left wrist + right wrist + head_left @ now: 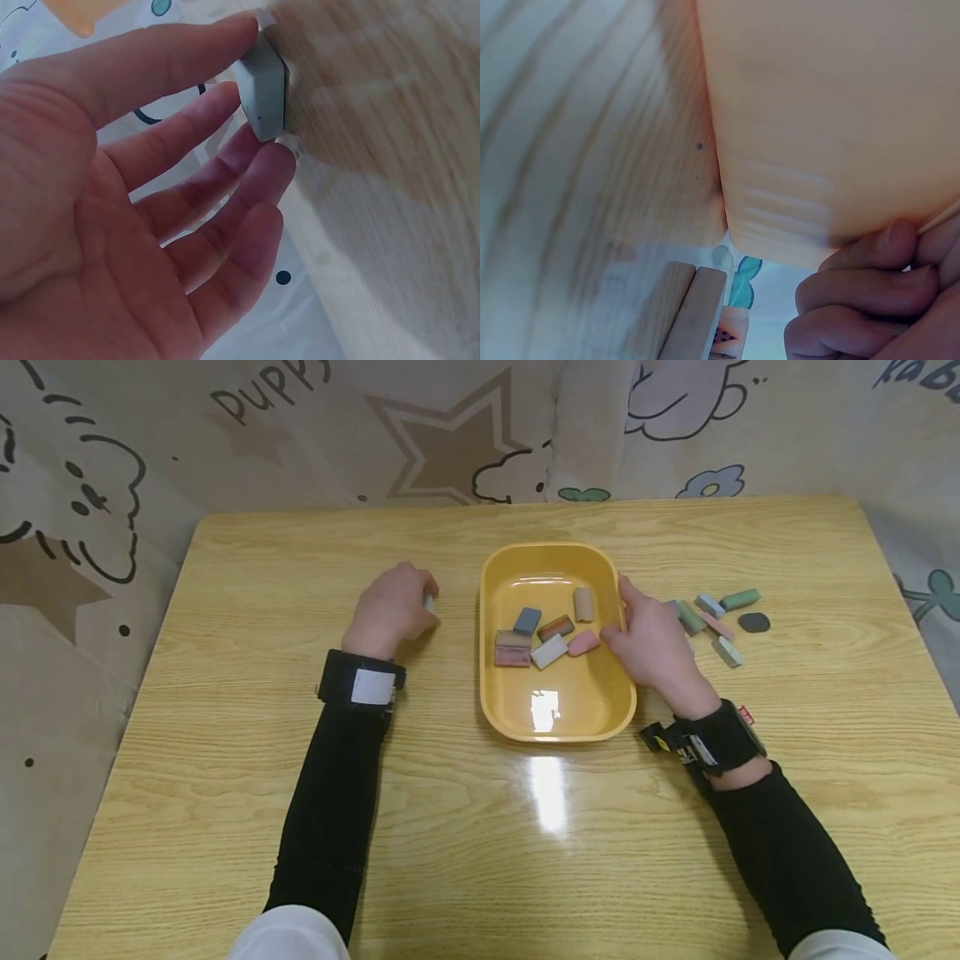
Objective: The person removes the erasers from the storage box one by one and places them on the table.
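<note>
My left hand [393, 610] is on the table left of the tray. It pinches a small pale grey block [264, 90], which looks like a piece of chalk, between thumb and fingertips. In the left wrist view the block lies against the wooden surface. My right hand [651, 639] grips the right rim of a yellow plastic tray [558, 714], its thumb over the inside and its curled fingers [862, 292] against the outer wall. Inside the tray lie several similar blocks, among them a blue block [527, 621], a white block [550, 652] and a pink rounded piece [583, 642].
Right of the tray several loose pieces lie close together, including a green block [741, 599], a dark grey oval piece [754, 622] and a pale green block [727, 652]. My right hand partly hides this group. A patterned cloth [315, 452] hangs behind the wooden table [450, 843].
</note>
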`<state>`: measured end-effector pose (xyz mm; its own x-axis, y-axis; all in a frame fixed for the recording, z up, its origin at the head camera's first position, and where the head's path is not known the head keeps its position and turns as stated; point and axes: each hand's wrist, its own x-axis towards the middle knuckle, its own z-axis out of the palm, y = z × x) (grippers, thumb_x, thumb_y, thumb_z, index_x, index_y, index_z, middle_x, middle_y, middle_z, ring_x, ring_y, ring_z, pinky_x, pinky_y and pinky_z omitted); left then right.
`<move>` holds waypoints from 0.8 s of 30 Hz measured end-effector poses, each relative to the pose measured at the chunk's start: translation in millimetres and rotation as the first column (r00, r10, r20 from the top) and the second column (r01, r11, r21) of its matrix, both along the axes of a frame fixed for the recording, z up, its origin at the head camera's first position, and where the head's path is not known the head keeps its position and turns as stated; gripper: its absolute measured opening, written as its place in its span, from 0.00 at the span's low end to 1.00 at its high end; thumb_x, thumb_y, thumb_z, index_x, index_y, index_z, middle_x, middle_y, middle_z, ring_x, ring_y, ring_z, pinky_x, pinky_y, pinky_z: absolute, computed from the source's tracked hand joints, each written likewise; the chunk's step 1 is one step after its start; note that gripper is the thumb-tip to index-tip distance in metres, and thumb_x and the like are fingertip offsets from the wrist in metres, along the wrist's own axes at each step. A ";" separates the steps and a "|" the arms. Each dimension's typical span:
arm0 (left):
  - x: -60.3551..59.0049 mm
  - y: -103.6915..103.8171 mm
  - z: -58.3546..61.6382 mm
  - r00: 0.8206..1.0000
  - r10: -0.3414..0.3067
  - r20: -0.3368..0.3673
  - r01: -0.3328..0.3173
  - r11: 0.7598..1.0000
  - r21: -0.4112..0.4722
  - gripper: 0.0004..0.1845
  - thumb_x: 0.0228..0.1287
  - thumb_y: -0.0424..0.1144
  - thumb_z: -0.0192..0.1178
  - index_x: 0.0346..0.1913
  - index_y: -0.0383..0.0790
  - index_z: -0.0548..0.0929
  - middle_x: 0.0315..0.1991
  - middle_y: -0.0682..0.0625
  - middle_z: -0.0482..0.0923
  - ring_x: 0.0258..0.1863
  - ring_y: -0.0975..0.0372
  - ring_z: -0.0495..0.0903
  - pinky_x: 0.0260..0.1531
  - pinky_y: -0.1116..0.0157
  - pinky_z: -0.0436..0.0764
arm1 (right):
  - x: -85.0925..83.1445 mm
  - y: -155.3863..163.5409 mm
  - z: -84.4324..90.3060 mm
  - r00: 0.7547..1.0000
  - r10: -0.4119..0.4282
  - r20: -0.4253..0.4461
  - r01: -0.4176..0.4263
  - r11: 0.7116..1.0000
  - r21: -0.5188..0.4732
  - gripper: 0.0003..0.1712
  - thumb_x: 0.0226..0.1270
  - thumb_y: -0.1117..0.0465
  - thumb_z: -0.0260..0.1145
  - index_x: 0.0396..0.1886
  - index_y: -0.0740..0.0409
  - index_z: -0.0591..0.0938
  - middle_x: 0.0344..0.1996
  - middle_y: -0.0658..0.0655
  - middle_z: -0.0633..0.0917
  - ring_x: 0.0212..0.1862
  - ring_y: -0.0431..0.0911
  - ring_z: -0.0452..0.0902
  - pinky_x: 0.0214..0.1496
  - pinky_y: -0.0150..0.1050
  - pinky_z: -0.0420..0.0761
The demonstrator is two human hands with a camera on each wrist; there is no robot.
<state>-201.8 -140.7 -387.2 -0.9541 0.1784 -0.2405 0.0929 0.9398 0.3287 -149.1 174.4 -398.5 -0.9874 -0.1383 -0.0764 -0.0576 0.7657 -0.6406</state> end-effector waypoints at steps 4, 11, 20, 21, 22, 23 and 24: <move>0.3 0.1 6.9 0.999 -0.030 -0.010 0.030 1.000 -0.006 0.25 0.59 0.39 0.68 0.60 0.36 0.79 0.56 0.39 0.74 0.51 0.48 0.74 0.52 0.49 0.75 | 0.1 -0.1 0.0 1.000 -0.001 0.004 0.001 1.000 0.001 0.42 0.65 0.65 0.56 0.78 0.63 0.55 0.15 0.58 0.75 0.19 0.47 0.78 0.19 0.39 0.75; 7.7 12.3 27.6 0.993 -0.092 -0.074 0.098 0.991 0.092 0.25 0.66 0.46 0.64 0.63 0.39 0.78 0.59 0.43 0.75 0.55 0.51 0.75 0.54 0.52 0.74 | 0.3 -0.1 0.6 1.000 -0.008 0.013 0.008 1.000 0.006 0.42 0.65 0.65 0.56 0.78 0.65 0.54 0.14 0.58 0.73 0.17 0.47 0.77 0.18 0.39 0.74; 27.2 48.6 41.8 0.954 -0.234 -0.188 0.257 0.960 0.111 0.21 0.67 0.48 0.63 0.58 0.41 0.80 0.55 0.47 0.76 0.53 0.54 0.74 0.51 0.56 0.74 | 0.0 0.3 -0.2 1.000 0.000 -0.003 0.000 1.000 0.015 0.42 0.65 0.65 0.56 0.78 0.65 0.55 0.13 0.55 0.70 0.15 0.47 0.73 0.17 0.39 0.72; 29.2 53.6 41.1 0.947 -0.256 -0.196 0.280 0.955 0.101 0.20 0.67 0.48 0.63 0.57 0.42 0.81 0.54 0.47 0.76 0.53 0.54 0.74 0.51 0.57 0.74 | 0.1 0.3 -0.4 1.000 0.000 -0.003 0.000 1.000 0.014 0.42 0.65 0.65 0.56 0.78 0.65 0.55 0.12 0.55 0.69 0.14 0.47 0.72 0.16 0.39 0.71; 31.4 58.6 40.2 0.940 -0.277 -0.199 0.300 0.950 0.092 0.20 0.67 0.48 0.64 0.57 0.43 0.81 0.54 0.48 0.76 0.53 0.55 0.73 0.50 0.58 0.75 | 0.1 0.4 -0.5 1.000 0.000 -0.005 0.000 1.000 0.014 0.42 0.65 0.65 0.56 0.78 0.65 0.55 0.12 0.55 0.68 0.13 0.47 0.71 0.15 0.40 0.71; 33.2 63.4 38.9 0.933 -0.298 -0.203 0.320 0.944 0.083 0.19 0.66 0.47 0.64 0.56 0.43 0.81 0.54 0.49 0.76 0.53 0.56 0.73 0.49 0.59 0.75 | 0.1 0.4 -0.6 1.000 0.002 -0.007 -0.001 1.000 0.013 0.42 0.65 0.65 0.56 0.77 0.66 0.55 0.12 0.54 0.68 0.13 0.46 0.71 0.15 0.39 0.71; 35.0 68.1 37.5 0.927 -0.318 -0.202 0.338 0.938 0.072 0.19 0.66 0.47 0.64 0.56 0.44 0.81 0.53 0.49 0.76 0.51 0.57 0.73 0.47 0.60 0.75 | 0.0 0.4 -0.7 1.000 0.002 -0.008 -0.002 1.000 0.013 0.42 0.65 0.65 0.56 0.77 0.66 0.55 0.12 0.54 0.68 0.13 0.46 0.71 0.15 0.39 0.71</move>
<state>-166.8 -72.7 -349.7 -0.8637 0.5031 -0.0297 0.4579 0.8081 0.3705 -149.2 174.8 -399.2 -0.9878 -0.1393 -0.0698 -0.0646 0.7738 -0.6302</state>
